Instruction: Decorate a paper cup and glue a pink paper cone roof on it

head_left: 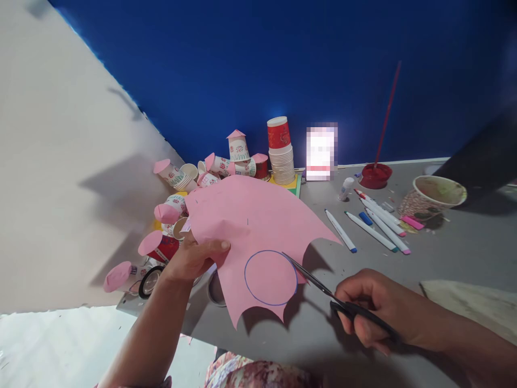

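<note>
A sheet of pink paper (258,215) with scalloped cut-outs along its lower and right edges is held up over the grey table. My left hand (196,256) grips its left side, thumb on top and the other fingers hidden underneath. On the paper is a circle (271,304) drawn in blue. My right hand (365,307) is closed around the black handles of a pair of scissors (319,284). Their blades reach over the paper's right edge, the tip at the upper right of the blue circle.
Decorated paper cups with pink cone tops (238,146) crowd the back left. Behind the paper rises a stack of cups (281,164). To the right lie several markers (371,231), a glue stick (346,189), a red bowl (375,177) and a patterned paper tub (434,199).
</note>
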Available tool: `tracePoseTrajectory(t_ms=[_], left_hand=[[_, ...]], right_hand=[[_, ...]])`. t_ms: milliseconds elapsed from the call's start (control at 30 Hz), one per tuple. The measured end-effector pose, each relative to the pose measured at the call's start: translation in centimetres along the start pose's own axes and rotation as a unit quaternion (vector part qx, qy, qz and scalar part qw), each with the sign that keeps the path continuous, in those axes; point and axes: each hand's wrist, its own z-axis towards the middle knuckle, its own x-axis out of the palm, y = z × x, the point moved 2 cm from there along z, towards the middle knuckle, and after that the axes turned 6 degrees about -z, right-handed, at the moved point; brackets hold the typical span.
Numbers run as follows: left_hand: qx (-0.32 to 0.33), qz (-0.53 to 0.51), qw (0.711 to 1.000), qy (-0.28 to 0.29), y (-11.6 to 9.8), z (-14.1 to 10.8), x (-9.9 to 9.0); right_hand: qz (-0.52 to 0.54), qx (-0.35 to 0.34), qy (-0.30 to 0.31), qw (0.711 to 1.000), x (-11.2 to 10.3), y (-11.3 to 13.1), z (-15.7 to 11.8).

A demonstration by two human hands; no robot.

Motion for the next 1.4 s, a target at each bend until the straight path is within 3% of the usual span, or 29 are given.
tracePoseTrajectory(t_ms=[367, 533, 833, 1400], left_hand=[[-0.005, 0.007, 0.999, 0.032, -0.4, 0.6, 0.3], [-0.018, 0.024, 0.997, 0.077, -1.0, 0.9, 0.4], [-0.013, 0.049, 0.994, 0.097, -1.3, 1.2, 0.4], [0.009, 0.069, 0.984, 0.166, -1.9, 1.9, 1.1]], right_hand=[[0.013, 0.023, -0.009, 1.0, 0.3, 0.8, -0.2], [0.007, 0.032, -0.012, 0.999, 0.1, 0.7, -0.3], [-0.013, 0.007, -0.005, 1.0, -0.2, 0.1, -0.2], [0.012, 0.031, -0.004, 0.999, -0.2, 0.0, -0.2]])
